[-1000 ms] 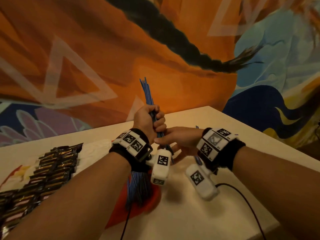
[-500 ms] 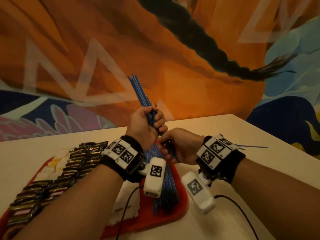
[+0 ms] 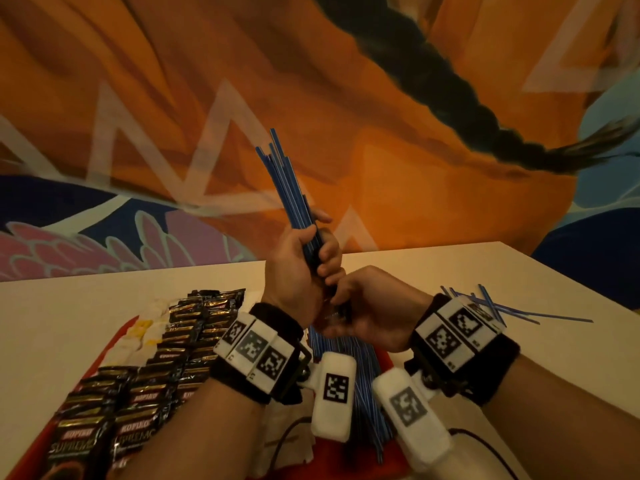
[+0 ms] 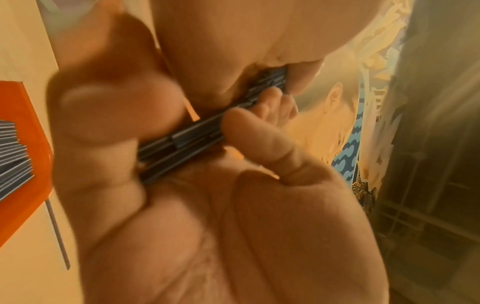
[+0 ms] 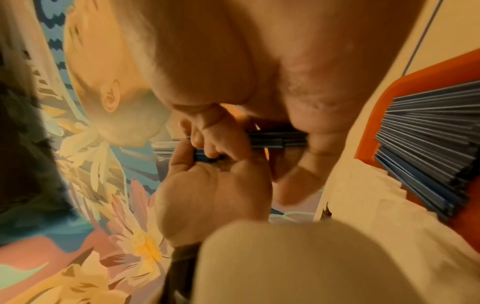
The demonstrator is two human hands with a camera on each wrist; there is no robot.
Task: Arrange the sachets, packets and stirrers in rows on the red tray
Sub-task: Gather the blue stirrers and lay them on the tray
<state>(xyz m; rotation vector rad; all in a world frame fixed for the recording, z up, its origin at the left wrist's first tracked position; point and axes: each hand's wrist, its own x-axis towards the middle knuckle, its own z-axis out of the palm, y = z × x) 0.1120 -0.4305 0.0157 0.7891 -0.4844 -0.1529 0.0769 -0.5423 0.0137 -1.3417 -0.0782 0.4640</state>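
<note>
Upright above the red tray [image 3: 114, 344], the bundle of blue stirrers [image 3: 294, 199] sits in the left hand [image 3: 298, 271], fingers wrapped round it; the right hand [image 3: 374, 310] pinches its lower end, beside the sachets [image 3: 194, 327]

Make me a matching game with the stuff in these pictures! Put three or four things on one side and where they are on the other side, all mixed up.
Things:
1. bundle of blue stirrers
2. loose blue stirrers
3. dark coffee sachets
4. fanned stirrers

Places:
A. in rows on the left part of the red tray
B. on the bare table, beyond the right wrist
C. gripped upright by the left hand, with the right hand at the lower end
D. lying on the tray's right part, under the wrists

Pairs: 1-C, 2-B, 3-A, 4-D
</note>
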